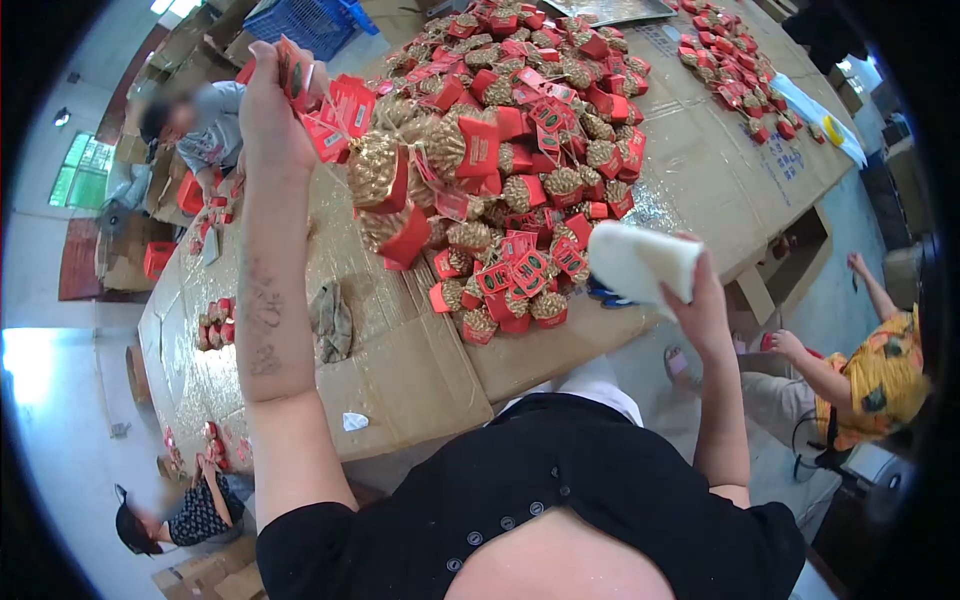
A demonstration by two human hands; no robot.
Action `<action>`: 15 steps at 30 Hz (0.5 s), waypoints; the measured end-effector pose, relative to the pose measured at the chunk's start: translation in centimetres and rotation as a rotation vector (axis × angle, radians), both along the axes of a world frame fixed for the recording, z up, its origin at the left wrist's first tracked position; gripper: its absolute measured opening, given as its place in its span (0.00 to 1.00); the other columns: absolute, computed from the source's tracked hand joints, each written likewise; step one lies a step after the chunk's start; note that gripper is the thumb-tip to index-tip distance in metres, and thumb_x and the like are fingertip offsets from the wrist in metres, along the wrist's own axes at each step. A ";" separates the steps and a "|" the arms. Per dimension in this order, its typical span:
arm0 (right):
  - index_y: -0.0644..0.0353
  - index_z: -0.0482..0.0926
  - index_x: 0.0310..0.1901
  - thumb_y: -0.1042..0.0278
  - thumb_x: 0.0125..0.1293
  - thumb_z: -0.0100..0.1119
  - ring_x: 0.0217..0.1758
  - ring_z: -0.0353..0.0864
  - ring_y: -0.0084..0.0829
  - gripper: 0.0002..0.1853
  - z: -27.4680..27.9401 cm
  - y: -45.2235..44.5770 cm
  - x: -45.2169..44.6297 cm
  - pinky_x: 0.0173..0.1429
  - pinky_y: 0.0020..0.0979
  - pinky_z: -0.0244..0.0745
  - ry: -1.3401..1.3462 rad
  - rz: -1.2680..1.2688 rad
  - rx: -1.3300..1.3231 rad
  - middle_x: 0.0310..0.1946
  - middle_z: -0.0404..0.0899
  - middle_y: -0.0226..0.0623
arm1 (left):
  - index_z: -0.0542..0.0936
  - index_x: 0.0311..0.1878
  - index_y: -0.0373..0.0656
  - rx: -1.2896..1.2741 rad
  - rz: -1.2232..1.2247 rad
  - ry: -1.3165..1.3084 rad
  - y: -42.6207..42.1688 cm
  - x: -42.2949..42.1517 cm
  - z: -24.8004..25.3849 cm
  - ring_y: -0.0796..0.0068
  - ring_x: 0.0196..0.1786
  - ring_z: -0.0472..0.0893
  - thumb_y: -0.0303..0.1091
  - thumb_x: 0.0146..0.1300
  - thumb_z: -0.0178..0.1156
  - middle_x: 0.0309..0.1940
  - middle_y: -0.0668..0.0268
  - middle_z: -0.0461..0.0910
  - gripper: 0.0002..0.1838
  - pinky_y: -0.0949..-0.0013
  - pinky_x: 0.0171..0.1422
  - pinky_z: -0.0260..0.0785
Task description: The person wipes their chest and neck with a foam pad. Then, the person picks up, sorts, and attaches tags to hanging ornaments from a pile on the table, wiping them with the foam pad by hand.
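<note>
My left hand (pixel 277 110) is raised at the upper left, its fingers closed on red printed tags (pixel 345 115). Below these tags hang several gold, knobbly ornaments with red bases (pixel 380 170), in front of a large pile of similar ornaments (pixel 535 150). On the right, my right hand (pixel 702 310) grips a white, smooth, rounded slab (pixel 640 258) near the table's edge. Its exact kind cannot be made out. Red tags with dark oval lettering (pixel 525 270) lie among the pile nearest my body.
Cardboard covers the table (pixel 410 370), with a crumpled cloth (pixel 331 322) and a small white scrap (pixel 355 421) on it. More ornaments (pixel 725 65) lie at the back right. People sit at the left (pixel 205 515) and right (pixel 860 380). A blue crate (pixel 300 30) stands behind.
</note>
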State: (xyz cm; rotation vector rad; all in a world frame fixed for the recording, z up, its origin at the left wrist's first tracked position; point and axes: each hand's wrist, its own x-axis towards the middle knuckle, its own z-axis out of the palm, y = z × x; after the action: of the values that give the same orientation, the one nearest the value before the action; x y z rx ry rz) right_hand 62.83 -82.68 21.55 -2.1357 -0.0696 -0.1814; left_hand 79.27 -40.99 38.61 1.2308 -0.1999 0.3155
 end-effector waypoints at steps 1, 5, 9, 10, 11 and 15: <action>0.53 0.73 0.60 0.82 0.55 0.61 0.49 0.83 0.39 0.29 0.7 0.2 1.0 0.52 0.34 0.76 0.008 0.021 0.004 0.48 0.80 0.43 | 0.66 0.24 0.47 -0.003 -0.114 -0.012 0.3 0.3 0.6 0.79 0.23 0.54 0.51 0.75 0.45 0.17 0.76 0.53 0.23 0.73 0.30 0.49; 0.55 0.79 0.47 0.78 0.48 0.63 0.43 0.81 0.45 0.21 0.2 -0.6 5.1 0.47 0.38 0.76 0.121 0.794 -0.407 0.41 0.80 0.42 | 0.62 0.24 0.49 0.001 -0.226 -0.021 -1.4 0.5 2.7 0.80 0.24 0.53 0.52 0.74 0.46 0.18 0.76 0.54 0.23 0.74 0.32 0.48; 0.57 0.81 0.33 0.67 0.49 0.65 0.34 0.78 0.41 0.08 5.0 0.1 9.5 0.35 0.38 0.71 -0.063 0.924 -0.229 0.30 0.76 0.38 | 0.62 0.24 0.49 0.067 -0.225 -0.016 -3.4 -0.1 3.7 0.81 0.24 0.54 0.53 0.74 0.46 0.18 0.77 0.55 0.24 0.74 0.31 0.48; 0.57 0.81 0.33 0.67 0.49 0.65 0.34 0.78 0.41 0.08 5.9 0.4 11.0 0.35 0.38 0.71 -0.068 0.943 -0.230 0.30 0.76 0.38 | 0.61 0.24 0.49 0.093 -0.246 -0.003 -3.7 -0.3 3.8 0.82 0.23 0.54 0.54 0.74 0.46 0.18 0.77 0.55 0.24 0.74 0.30 0.48; 0.58 0.80 0.29 0.62 0.52 0.65 0.32 0.77 0.41 0.09 6.5 0.7 12.8 0.34 0.38 0.70 -0.112 0.958 -0.215 0.27 0.75 0.38 | 0.61 0.24 0.50 0.085 -0.222 0.004 -4.0 -0.4 3.6 0.82 0.22 0.53 0.54 0.74 0.45 0.17 0.77 0.54 0.24 0.74 0.29 0.47; 0.56 0.79 0.31 0.56 0.57 0.66 0.27 0.77 0.40 0.13 12.0 6.3 16.8 0.32 0.39 0.68 -0.124 0.921 -0.448 0.21 0.73 0.40 | 0.61 0.25 0.51 0.132 -0.224 -0.017 -4.1 -1.8 3.2 0.84 0.20 0.53 0.55 0.74 0.44 0.15 0.78 0.54 0.23 0.76 0.29 0.46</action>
State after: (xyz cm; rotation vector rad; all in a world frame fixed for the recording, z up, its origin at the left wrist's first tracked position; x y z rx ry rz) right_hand 79.59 -76.40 33.54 -2.2928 -1.2305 0.2711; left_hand 77.50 -45.04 41.81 1.3227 -0.3752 0.1198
